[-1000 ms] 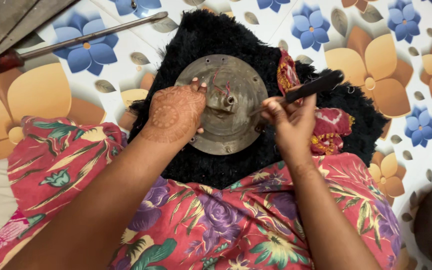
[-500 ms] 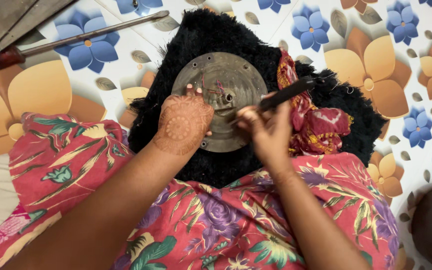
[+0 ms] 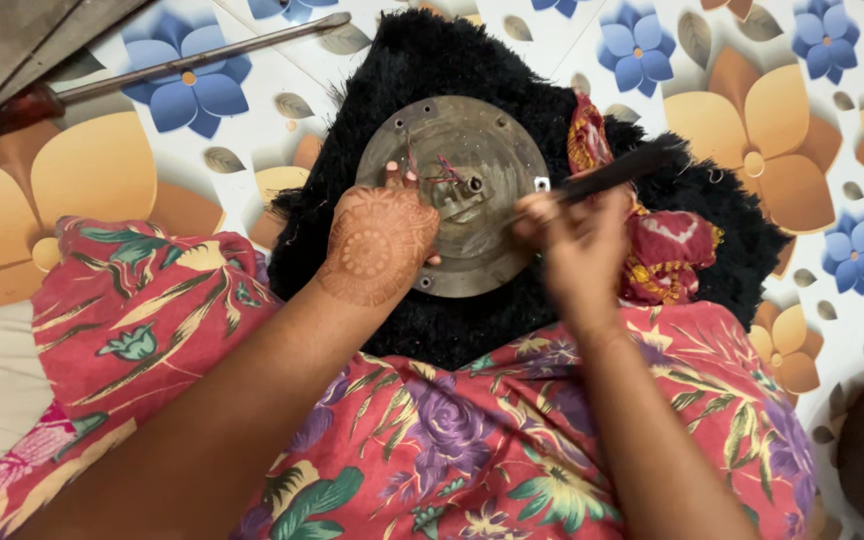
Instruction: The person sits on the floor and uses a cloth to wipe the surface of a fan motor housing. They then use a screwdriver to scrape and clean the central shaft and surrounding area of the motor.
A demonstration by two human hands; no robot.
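Note:
A round dull metal plate [image 3: 492,140] with small holes and a short centre stud lies on a shaggy black mat [image 3: 422,60]. My left hand [image 3: 377,245], patterned with henna, presses flat on the plate's lower left part, fingertips near some red threads by the stud. My right hand [image 3: 572,240] grips a thin dark-handled tool [image 3: 617,170], blurred with motion, its tip pointing toward the plate's centre from the right.
A red patterned cloth [image 3: 667,250] is bunched on the mat right of the plate. A long metal rod with a reddish handle [image 3: 202,60] lies on the flowered floor at upper left. My lap in floral fabric [image 3: 432,440] fills the bottom.
My right hand with the tool has swung left and inward, from the plate's right rim toward its centre. My left hand slid slightly down the plate. The view shifted a little.

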